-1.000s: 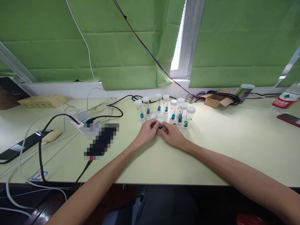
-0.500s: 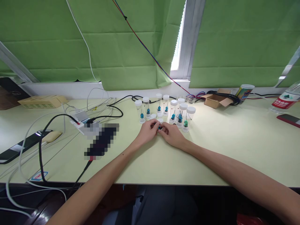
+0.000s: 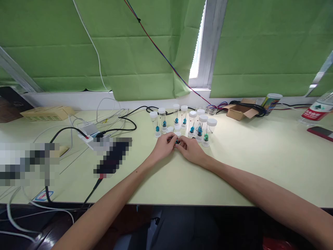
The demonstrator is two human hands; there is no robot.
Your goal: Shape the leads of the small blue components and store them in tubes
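Observation:
My left hand (image 3: 165,144) and my right hand (image 3: 189,147) meet just in front of a cluster of clear tubes. Between their fingertips they pinch a small dark and teal piece (image 3: 177,141), mostly covered by the fingers, so its kind does not show. Several capped tubes (image 3: 191,123) stand upright behind the hands, each with a blue piece and thin wires inside. One tube at the right holds a green piece (image 3: 206,137). White caps (image 3: 177,133) lie right behind the fingertips, partly hidden by them.
Cables and a white power strip (image 3: 90,137) lie to the left, near a pixelated dark object (image 3: 113,156). An open cardboard box (image 3: 240,110), a printed can (image 3: 272,103) and a labelled bottle (image 3: 317,109) stand at the right. The table's front edge (image 3: 192,205) runs below my forearms.
Both hands stay in the same place, with the small piece still pinched between them. The tubes have not moved.

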